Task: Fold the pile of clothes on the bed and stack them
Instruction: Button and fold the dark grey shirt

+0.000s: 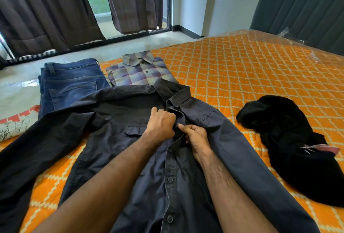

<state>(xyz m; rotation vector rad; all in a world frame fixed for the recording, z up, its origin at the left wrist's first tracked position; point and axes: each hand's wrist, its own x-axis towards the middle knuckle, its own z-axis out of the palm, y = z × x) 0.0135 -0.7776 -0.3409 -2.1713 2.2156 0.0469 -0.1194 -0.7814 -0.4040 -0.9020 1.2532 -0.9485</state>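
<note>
Spread flat on the orange quilted bed (232, 69), buttons up, lies a dark navy cotton shirt (115, 121). Left of its collar sit folded denim jeans (72, 82) and a folded checked shirt (141, 72). At its placket, left hand (161, 124) and right hand (195, 137) pinch the fabric. Right of it lies a crumpled black garment (290, 139).

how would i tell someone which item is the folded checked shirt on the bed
Start at the orange quilted bed and look to its far edge nearest the window. There the folded checked shirt lies beside the folded blue jeans. It is the only patterned garment, in purple-grey squares with its collar showing.
</note>
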